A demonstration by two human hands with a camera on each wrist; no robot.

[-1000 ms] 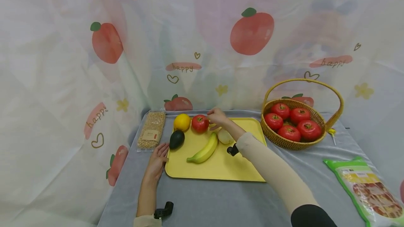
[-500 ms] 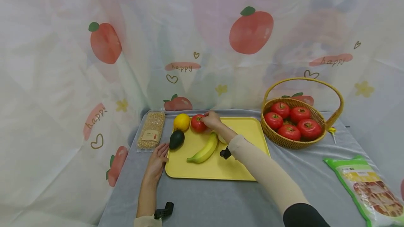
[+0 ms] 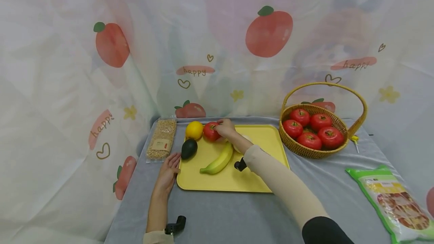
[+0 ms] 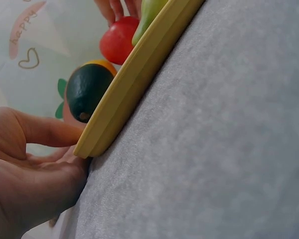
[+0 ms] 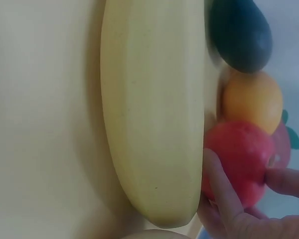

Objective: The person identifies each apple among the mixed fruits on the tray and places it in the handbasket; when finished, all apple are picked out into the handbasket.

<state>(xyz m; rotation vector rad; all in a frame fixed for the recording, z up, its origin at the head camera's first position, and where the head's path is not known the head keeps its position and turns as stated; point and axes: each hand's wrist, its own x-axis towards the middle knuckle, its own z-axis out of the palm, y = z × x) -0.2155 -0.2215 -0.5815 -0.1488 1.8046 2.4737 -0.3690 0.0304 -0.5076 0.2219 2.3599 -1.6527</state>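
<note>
My right hand (image 3: 226, 129) grips a red apple (image 3: 211, 131) near the back of the yellow tray (image 3: 257, 183). In the right wrist view, its thumb and fingers (image 5: 224, 191) curl round the apple's sides. A yellow lemon-like fruit (image 3: 194, 130) lies left of the apple, with a dark green avocado (image 3: 189, 149) in front. The banana (image 3: 218, 161) rests diagonally mid-tray. A pale round item (image 5: 154, 234) is mostly hidden behind the right wrist. My left hand (image 3: 167, 172) pinches the tray's left edge, the rim between thumb and fingers (image 4: 55, 132) in the left wrist view.
A wicker basket (image 3: 313, 153) of several red apples (image 3: 310, 141) stands right of the tray, its handle arching high. A bag of grains (image 3: 162, 138) lies at the back left. A green-edged food packet (image 3: 390, 202) lies front right, and a small yellow-headed item (image 3: 354, 139) behind the basket's side.
My right hand has moved left and down onto the apple, closing its fingers round it. The apple has shifted slightly left, nearer the yellow fruit. The left hand stays at the tray's edge.
</note>
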